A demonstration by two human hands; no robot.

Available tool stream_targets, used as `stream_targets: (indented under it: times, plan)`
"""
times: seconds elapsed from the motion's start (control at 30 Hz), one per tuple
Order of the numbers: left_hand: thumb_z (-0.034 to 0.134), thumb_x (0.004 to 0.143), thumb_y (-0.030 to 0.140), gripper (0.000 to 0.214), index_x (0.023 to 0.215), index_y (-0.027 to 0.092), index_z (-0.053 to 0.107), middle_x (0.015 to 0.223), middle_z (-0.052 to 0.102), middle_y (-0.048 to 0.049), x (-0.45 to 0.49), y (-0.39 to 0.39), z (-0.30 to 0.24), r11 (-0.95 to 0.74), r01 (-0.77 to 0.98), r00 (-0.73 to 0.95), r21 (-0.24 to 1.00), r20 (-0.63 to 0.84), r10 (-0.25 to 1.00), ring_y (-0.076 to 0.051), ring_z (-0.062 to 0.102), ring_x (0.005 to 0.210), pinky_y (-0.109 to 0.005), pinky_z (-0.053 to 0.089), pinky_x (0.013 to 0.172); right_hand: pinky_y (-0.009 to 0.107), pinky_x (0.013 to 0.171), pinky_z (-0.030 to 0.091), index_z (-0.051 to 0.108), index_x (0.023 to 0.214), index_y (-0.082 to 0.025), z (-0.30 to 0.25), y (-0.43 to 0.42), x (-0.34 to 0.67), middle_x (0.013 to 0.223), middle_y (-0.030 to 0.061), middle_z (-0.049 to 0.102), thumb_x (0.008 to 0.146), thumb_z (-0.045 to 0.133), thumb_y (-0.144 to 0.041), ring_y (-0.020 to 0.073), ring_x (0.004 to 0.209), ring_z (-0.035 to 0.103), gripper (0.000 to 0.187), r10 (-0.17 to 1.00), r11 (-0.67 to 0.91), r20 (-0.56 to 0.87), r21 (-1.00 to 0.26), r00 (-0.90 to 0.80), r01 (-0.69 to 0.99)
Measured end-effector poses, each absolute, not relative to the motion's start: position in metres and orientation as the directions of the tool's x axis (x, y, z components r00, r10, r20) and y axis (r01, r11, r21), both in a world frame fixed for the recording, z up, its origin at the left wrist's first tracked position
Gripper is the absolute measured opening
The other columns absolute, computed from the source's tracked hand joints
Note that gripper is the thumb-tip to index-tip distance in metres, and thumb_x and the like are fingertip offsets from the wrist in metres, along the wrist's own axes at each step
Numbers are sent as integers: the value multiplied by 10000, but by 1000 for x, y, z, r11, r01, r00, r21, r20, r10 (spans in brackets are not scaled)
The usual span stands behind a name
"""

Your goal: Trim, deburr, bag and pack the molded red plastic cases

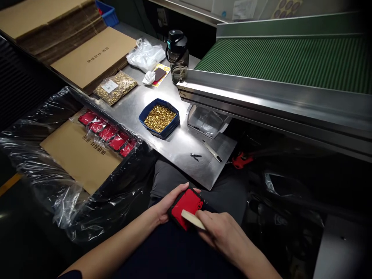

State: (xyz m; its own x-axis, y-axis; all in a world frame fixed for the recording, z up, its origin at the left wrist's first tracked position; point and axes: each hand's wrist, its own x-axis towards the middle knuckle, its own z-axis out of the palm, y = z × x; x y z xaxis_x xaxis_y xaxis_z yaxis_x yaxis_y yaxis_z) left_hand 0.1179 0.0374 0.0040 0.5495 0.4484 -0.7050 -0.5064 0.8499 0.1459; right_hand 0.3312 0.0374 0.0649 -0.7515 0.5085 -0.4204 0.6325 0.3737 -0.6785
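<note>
1. a flat brown cardboard sheet (93, 54) at the far left bears one line of dark print, too small and skewed to read.
2. a second brown cardboard sheet (78, 155), lying in clear plastic wrap (43, 170), carries a short row of dark characters, upside down to the camera and not legible.
3. a white label (109, 86) on a clear bag of gold-coloured bits (116, 88) is blurred.
4. white paper sheets (244, 7) on the far wall cannot be read.

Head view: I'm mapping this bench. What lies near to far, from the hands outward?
Red piece in left hand, cream strip in right hand across it → black clip → blue tray of gold parts → clear bag of gold parts → white plastic bag.
</note>
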Motion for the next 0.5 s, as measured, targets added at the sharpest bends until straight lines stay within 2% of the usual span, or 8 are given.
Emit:
stream_targets:
  times: [0.13, 0.27, 0.4, 0.5]
  plan:
    - [522, 952, 618, 613, 1227, 92, 676, 1081, 741, -195, 119, 40, 1, 894, -429, 598, 130, -701, 389, -224, 716, 895, -325, 528, 864, 281, 601, 309, 524, 1050, -254, 70, 38, 333, 888, -46, 708, 945, 548, -186, 155, 729, 671, 127, 453, 329, -490, -684, -744, 651]
    - [592, 927, 585, 581, 1214, 89, 686, 1039, 750, -185, 121, 43, 2, 925, -361, 651, 114, -680, 338, -251, 719, 936, -351, 523, 902, 297, 577, 255, 509, 1021, -233, 72, 36, 330, 903, -19, 725, 890, 607, -184, 178, 735, 690, 171, 426, 438, -489, -625, -761, 646]
    - [621, 897, 611, 588, 1173, 98, 702, 986, 756, -157, 123, 44, 0, 937, -339, 674, 85, -673, 304, -270, 718, 976, -346, 527, 898, 283, 566, 257, 500, 1002, -240, 69, 34, 332, 861, -26, 719, 927, 554, -195, 168, 702, 682, 103, 422, 398, -535, -616, -732, 680]
    - [646, 877, 609, 576, 1127, 95, 716, 925, 757, -142, 125, 44, -2, 941, -333, 687, 63, -667, 287, -274, 719, 967, -342, 533, 880, 287, 567, 259, 504, 1015, -231, 67, 32, 330, 900, 1, 735, 905, 567, -192, 190, 736, 701, 133, 410, 416, -541, -605, -734, 678]
